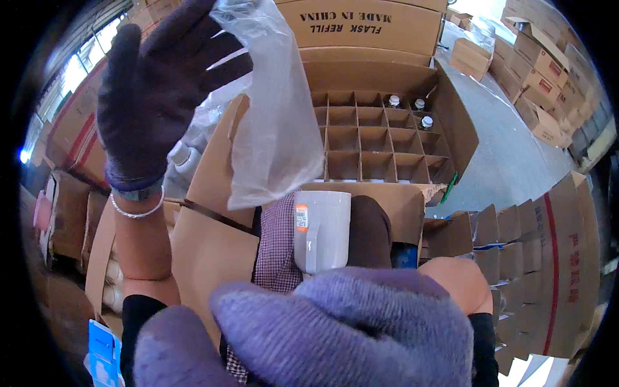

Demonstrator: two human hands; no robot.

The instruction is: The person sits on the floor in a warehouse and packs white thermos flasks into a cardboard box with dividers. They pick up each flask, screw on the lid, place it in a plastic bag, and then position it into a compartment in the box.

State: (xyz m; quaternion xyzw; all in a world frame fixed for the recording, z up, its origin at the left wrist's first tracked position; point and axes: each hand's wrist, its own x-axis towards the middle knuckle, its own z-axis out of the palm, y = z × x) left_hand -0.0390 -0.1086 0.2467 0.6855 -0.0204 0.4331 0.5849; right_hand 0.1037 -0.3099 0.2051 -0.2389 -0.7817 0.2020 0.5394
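While the wearer is looking down from a head camera, a large open brown cardboard carton with a grid of cardboard dividers [377, 138] is filling the centre of the view toward twelve o'clock. Most of its cells are showing empty; three small white-capped bottles [412, 106] are standing in cells at about one o'clock. More brown cardboard boxes [535, 71] are stacked at two o'clock, across a grey floor.

At ten o'clock, the left hand [158, 90], in a dark purple knit glove with a silver bracelet at the wrist, is lifted high and is pinching the top edge of a clear thin plastic bag [274, 122], which is hanging down loose toward the centre.

Directly beneath the bag's lower end, at six o'clock, a white cylindrical flask with a small orange-and-white sticker [321, 229] is standing upright. The right hand [361, 322], in a lighter purple fuzzy glove, is looming close to the lens and hiding the flask's base; whether it is gripping the flask I cannot tell.

Judging from this, bagging the flask neatly is calling for the bag's mouth to be spread open and centred over the flask, with the flask steadied upright.
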